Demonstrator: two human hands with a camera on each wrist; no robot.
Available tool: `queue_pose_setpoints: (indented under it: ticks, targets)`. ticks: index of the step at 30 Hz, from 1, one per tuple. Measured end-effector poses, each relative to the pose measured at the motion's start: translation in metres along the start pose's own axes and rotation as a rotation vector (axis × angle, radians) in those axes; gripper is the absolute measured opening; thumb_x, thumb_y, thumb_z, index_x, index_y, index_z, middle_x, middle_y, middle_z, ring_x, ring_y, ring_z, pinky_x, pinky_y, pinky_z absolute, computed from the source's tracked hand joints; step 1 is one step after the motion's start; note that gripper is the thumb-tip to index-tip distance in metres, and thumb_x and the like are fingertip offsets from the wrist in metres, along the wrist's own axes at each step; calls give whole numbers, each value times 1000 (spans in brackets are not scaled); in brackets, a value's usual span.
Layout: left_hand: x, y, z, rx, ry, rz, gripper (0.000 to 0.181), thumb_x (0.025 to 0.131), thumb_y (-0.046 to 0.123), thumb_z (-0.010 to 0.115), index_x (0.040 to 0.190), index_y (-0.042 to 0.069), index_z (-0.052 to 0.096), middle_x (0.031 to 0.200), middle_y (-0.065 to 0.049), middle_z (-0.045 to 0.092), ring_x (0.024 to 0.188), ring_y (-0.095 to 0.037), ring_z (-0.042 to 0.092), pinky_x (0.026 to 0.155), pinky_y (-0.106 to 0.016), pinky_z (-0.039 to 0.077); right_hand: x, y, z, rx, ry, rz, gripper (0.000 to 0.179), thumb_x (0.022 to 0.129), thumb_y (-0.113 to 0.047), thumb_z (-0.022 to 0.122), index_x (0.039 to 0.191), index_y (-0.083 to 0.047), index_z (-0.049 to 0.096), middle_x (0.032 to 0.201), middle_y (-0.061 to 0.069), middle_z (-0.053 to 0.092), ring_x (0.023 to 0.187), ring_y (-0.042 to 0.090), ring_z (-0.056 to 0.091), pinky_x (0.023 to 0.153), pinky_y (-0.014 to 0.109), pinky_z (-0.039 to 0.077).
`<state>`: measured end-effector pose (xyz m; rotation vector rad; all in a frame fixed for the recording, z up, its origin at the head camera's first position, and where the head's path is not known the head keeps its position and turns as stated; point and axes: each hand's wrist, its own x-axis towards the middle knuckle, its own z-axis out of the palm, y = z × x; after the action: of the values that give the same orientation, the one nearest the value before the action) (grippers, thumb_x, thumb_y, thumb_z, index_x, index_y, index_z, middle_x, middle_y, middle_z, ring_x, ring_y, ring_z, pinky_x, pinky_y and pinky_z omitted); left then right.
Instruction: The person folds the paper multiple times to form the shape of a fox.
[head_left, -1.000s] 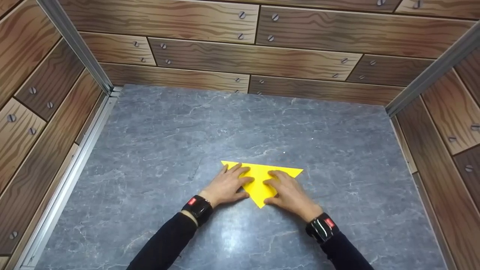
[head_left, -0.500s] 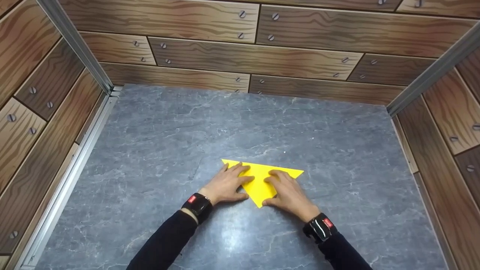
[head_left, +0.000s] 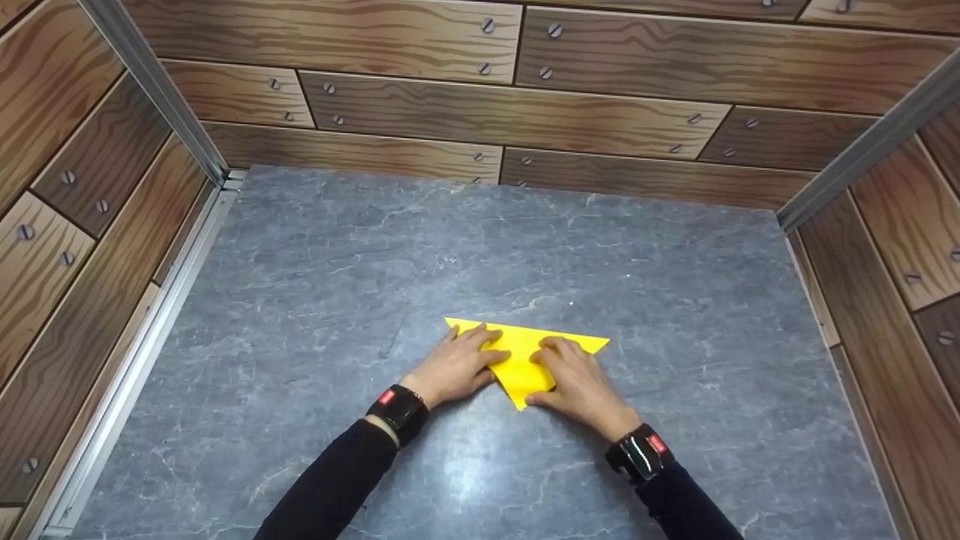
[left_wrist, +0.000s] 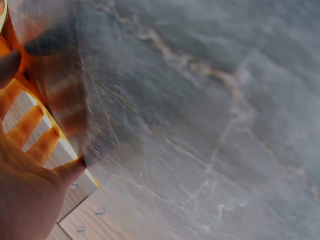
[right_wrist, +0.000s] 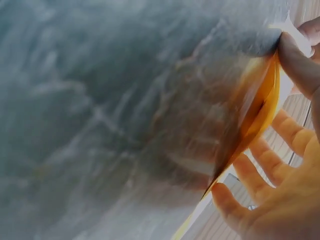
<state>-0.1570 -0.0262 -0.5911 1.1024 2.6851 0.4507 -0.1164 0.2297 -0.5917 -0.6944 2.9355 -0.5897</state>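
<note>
A sheet of yellow paper, folded into a triangle, lies on the grey marbled tabletop with its long edge away from me and one corner towards me. My left hand rests on its left part, fingers spread and the thumb at the slanted left edge. My right hand lies on the right part with bent fingers, its thumb beside the near corner. In the right wrist view, the paper bows up off the table along its near edge between thumb and fingers. The left wrist view also shows fingers over the paper's edge.
Wood-patterned panels wall in the back and both sides of the tabletop. Metal posts stand at the back corners. A black band circles the left wrist, and another band the right.
My left thumb has drawn in against the paper's left edge. The near corner has shifted slightly away from me. The right hand has barely moved.
</note>
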Motion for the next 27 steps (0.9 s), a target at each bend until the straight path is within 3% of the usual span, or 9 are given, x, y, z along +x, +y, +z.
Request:
queue_pose_setpoints:
  ticks: [5, 12, 16, 22, 27]
  targets:
    - [1, 0, 1, -3, -2, -4, 43, 106, 36, 57, 147, 24, 60, 162, -6, 42, 152, -32, 34, 121, -63, 22, -10, 1, 0, 19, 4, -46, 67, 78, -49, 88, 125, -7, 67, 142, 19, 55, 132, 39, 52, 111, 58, 41]
    - [2, 1, -1, -3, -5, -15, 42, 106, 37, 56, 146, 24, 61, 161, -6, 43, 151, -32, 34, 121, -63, 22, -21, 1, -1, 71, 119, -149, 28, 86, -27, 84, 107, -12, 72, 114, 4, 66, 106, 24, 63, 94, 44, 54]
    - [1, 2, -2, -5, -4, -15, 42, 106, 37, 57, 146, 24, 61, 161, -7, 43, 151, -32, 34, 121, -63, 22, -21, -1, -1, 108, 187, -170, 17, 88, -17, 83, 102, -13, 74, 103, 0, 67, 96, 18, 63, 86, 39, 55]
    - [1, 4, -1, -1, -24, -18, 49, 103, 42, 60, 149, 23, 58, 163, -7, 40, 152, -33, 33, 121, -63, 21, -17, -1, -1, 174, 256, -113, 10, 90, -14, 81, 98, -13, 76, 95, -3, 69, 89, 14, 63, 80, 35, 55]
    - [-2, 8, -1, -3, -44, -28, 62, 101, 47, 61, 155, 17, 49, 164, -6, 38, 153, -32, 31, 122, -61, 20, -11, -3, -1, 216, 301, -9, 10, 90, -15, 80, 98, -10, 76, 94, 0, 72, 89, 17, 67, 82, 38, 57]
